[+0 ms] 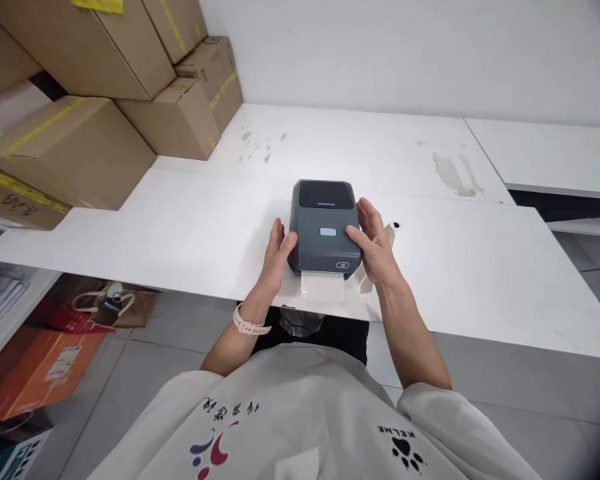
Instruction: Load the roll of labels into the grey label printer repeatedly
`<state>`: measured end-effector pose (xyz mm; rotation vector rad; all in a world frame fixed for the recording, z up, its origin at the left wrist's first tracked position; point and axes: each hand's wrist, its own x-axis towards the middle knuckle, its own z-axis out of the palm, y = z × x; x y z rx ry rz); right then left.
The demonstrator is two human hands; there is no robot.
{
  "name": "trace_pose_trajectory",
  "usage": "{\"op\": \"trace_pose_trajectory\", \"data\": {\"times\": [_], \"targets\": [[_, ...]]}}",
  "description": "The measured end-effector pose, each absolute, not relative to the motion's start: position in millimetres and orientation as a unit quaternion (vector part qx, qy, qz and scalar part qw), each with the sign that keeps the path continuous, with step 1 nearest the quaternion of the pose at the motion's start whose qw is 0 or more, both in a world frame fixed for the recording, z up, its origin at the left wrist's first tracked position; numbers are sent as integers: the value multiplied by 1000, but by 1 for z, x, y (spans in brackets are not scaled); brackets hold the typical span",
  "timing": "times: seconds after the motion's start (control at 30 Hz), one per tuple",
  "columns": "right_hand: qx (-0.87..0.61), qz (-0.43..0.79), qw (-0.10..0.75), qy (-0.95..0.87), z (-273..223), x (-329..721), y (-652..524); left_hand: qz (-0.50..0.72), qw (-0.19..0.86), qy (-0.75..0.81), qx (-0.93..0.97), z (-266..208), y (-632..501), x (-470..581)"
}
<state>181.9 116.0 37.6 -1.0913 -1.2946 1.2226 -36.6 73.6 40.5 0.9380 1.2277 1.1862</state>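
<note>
A dark grey label printer (317,245) with a glossy black window and a pale button sits near the front edge of the white table (205,220). White label paper (323,287) sticks out of its front toward me. My left hand (276,259) is at the printer's left side, thumb at its edge and fingers stretched out, apart from the casing. On the other side, my right hand (375,245) has its thumb on the printer's top edge and its fingers along the right side. A pale paper strip (367,285) lies partly hidden behind my right hand.
Taped cardboard boxes (80,147) are stacked at the table's left end, against the wall. A small round white piece with a dark centre (395,226) lies right of the printer. An orange box (40,370) and a paper bag (137,308) stand below on the left.
</note>
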Motion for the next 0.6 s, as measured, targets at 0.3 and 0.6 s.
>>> {"op": "trace_pose_trajectory", "data": {"times": [0.3, 0.6], "targets": [[-477, 636, 455, -402, 16, 174, 85, 493, 574, 505, 416, 27, 65, -31], [-469, 631, 476, -395, 17, 172, 87, 513, 507, 518, 459, 14, 72, -35]]}}
